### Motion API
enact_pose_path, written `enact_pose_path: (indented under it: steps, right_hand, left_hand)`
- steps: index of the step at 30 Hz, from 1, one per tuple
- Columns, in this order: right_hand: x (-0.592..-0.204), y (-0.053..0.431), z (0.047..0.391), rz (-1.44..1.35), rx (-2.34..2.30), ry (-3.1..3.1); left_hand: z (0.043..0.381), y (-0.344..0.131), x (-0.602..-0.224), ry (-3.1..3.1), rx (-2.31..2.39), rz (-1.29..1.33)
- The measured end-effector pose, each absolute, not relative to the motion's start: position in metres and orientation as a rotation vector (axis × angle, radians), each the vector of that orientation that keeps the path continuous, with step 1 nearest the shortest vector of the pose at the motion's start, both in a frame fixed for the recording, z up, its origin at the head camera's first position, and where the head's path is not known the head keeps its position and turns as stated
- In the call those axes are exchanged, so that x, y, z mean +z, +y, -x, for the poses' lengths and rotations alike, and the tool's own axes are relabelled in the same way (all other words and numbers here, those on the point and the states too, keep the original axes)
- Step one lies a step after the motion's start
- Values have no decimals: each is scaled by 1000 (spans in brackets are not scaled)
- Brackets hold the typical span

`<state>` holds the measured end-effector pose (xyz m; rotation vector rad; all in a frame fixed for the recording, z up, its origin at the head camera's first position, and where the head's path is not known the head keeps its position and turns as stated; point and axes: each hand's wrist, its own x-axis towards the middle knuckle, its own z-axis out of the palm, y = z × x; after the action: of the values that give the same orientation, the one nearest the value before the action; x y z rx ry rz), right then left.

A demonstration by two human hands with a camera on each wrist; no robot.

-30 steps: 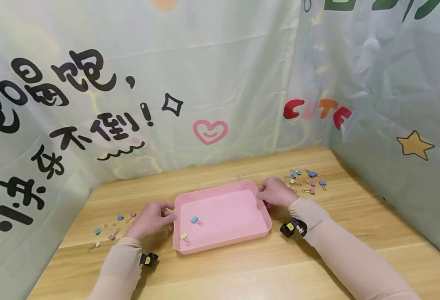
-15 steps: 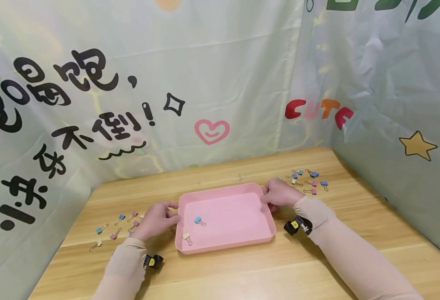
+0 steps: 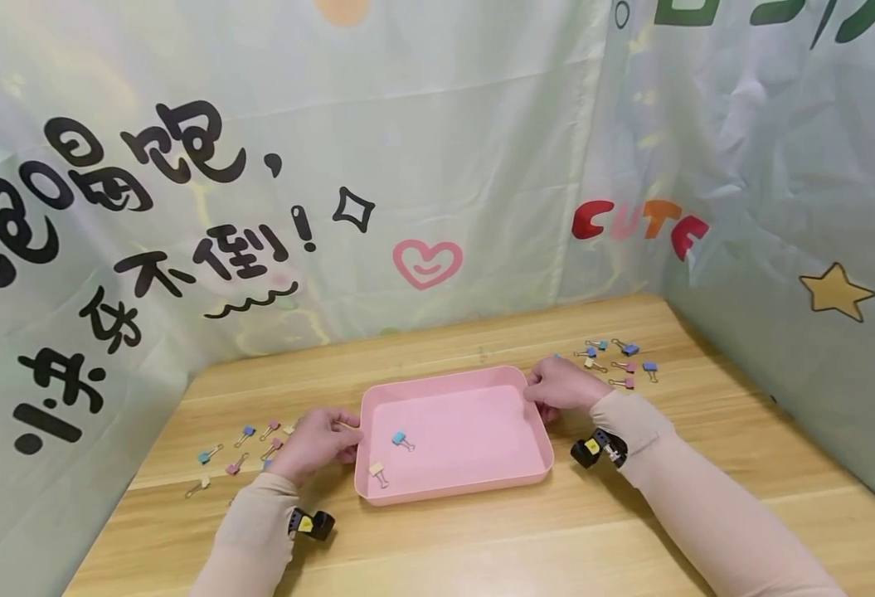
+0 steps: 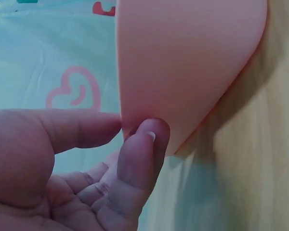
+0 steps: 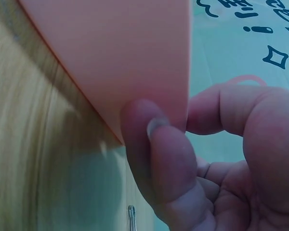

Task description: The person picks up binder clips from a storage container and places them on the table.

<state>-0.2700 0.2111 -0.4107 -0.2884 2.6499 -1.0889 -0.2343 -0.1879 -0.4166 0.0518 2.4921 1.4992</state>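
Note:
A shallow pink tray (image 3: 467,431) sits on the wooden table (image 3: 452,547), with a blue binder clip (image 3: 400,437) and a cream binder clip (image 3: 376,470) lying toward its left end. My left hand (image 3: 316,445) holds the tray's left wall; the left wrist view has the thumb tip at the rim and a bent finger against the outer wall (image 4: 188,57). On the opposite end, my right hand (image 3: 566,383) pinches the right wall near the back corner, thumb at the rim and curled fingers outside. Some fingers are hidden behind each hand.
Several binder clips (image 3: 249,432) in blue, pink and cream lie beside and partly behind the left hand. Another scattered group of clips (image 3: 629,350) lies beyond the right hand. A printed cloth (image 3: 482,166) hangs along the table's back and sides.
The tray has shifted slightly to the right with both hands on it, then stays put. The whole head view has drifted a little. Both clips remain inside the tray.

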Motion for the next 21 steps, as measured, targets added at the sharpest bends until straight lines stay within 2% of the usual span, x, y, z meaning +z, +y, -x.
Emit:
enact_pose_path:
  steps: [15, 21]
  right_hand:
    - [-398, 215, 270, 249, -1185, 2702]
    - [-390, 214, 276, 367, -1147, 2854]
  left_hand:
    - [234, -187, -418, 2393, 1588, 22]
    - [234, -188, -419, 2375, 1600, 20]
